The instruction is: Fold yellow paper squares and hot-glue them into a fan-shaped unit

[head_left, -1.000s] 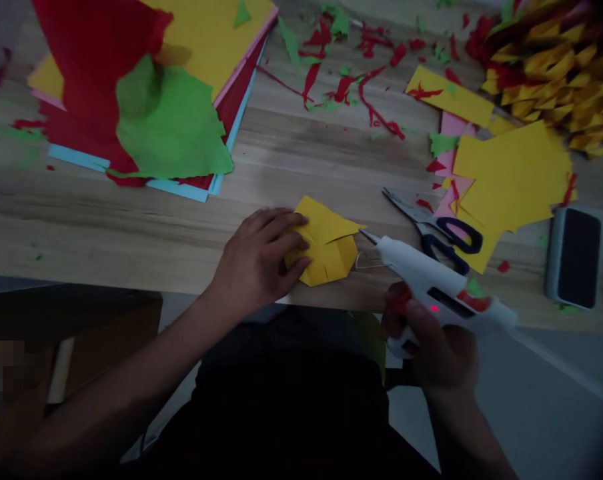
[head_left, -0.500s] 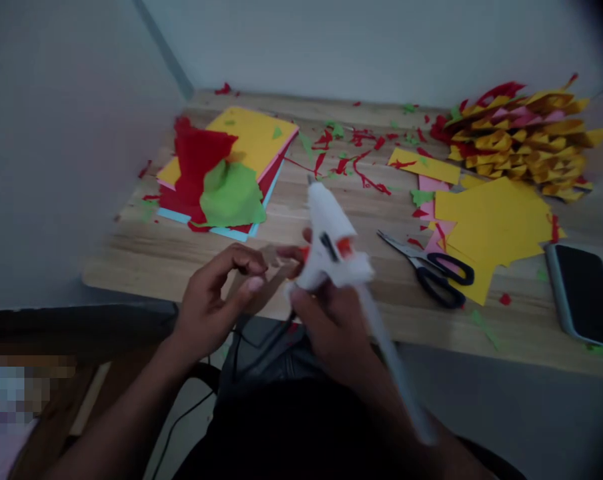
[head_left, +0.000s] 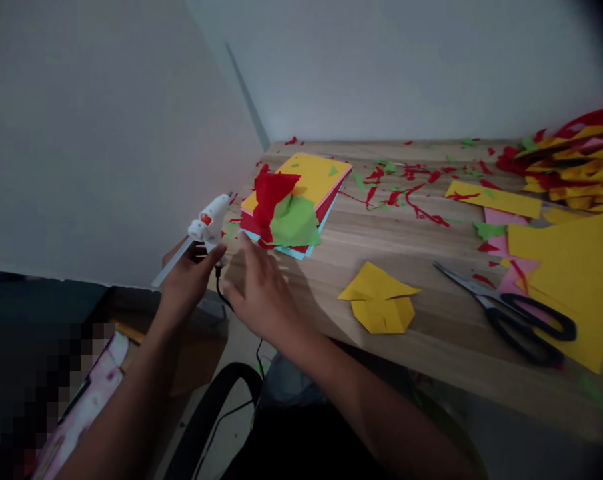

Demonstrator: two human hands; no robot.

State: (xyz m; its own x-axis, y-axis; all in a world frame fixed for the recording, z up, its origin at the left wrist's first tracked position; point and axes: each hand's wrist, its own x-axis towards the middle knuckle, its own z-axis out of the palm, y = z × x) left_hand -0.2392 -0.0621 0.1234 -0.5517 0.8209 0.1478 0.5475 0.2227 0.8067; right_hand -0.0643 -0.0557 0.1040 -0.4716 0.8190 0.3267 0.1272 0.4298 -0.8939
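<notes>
My left hand point(head_left: 191, 272) is closed around the handle of a white glue gun point(head_left: 210, 219) at the table's left edge. The gun's nozzle tilts up and to the right, and a pale glue stick point(head_left: 170, 264) juts out of its back end. Beside it my right hand point(head_left: 261, 287) is held with fingers stretched out and nothing seen in it, just in front of a stack of coloured paper point(head_left: 326, 170). To the right of that hand a folded yellow paper piece point(head_left: 384, 310) lies on the wooden table.
Black-handled scissors point(head_left: 511, 317) lie at the right, by yellow sheets point(head_left: 571, 267). A pleated yellow and red paper bundle point(head_left: 576, 167) sits at the far right. Red and green scraps point(head_left: 416, 177) litter the back. The gun's black cord point(head_left: 221, 287) hangs over the edge.
The glue gun went from my right hand to my left and moved to the table's left edge. My right hand let go and opened. A folded yellow paper now shows on the table.
</notes>
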